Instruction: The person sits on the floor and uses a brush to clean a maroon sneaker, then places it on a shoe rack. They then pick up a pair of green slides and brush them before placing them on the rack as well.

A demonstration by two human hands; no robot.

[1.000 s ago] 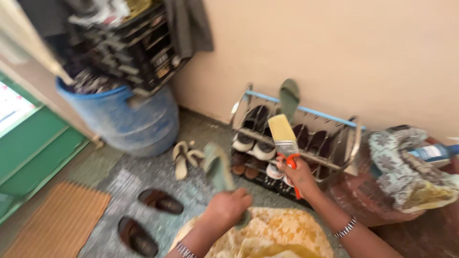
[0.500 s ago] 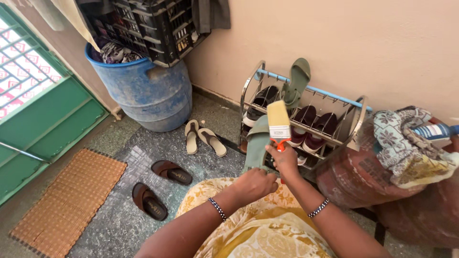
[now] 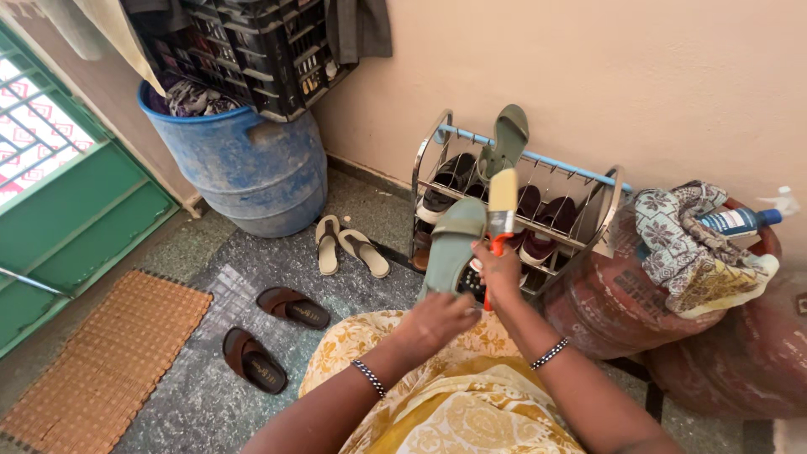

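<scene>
- My left hand (image 3: 439, 318) is closed around the lower end of a grey-green sandal (image 3: 452, 244), holding it up in front of the shoe rack (image 3: 607, 206).
- The sandal's long axis runs nearly upright, leaning a little to the right; its upper end points toward the rack's middle shelf, and its lower end sits in my palm.
- My right hand (image 3: 498, 271) grips the orange handle of a flat paintbrush (image 3: 501, 202), fingers wrapped tight around it.
- The paintbrush stands upright with its pale bristles at the top and its handle running down through my fist; the bristles are just beside the sandal's upper edge, and I cannot tell whether they touch it.
- A second grey-green sandal (image 3: 504, 139) hangs over the rack's blue top bar, toe up, against the wall.
- A spray bottle (image 3: 740, 221) with a blue and white label lies on its side on a patterned cloth (image 3: 683, 248), to the right of the rack, nozzle toward the right.
- The cloth is draped over a reddish-brown sack (image 3: 626, 307) that bears faint dark print on its side.
- A blue barrel (image 3: 244, 172) stands in the corner on the left, with a black crate (image 3: 252, 50) leaning on its rim.
- A beige pair of sandals (image 3: 349, 248) and a brown pair of sandals (image 3: 273, 332) lie on the floor (image 3: 218, 277) near a woven mat (image 3: 105, 357).
</scene>
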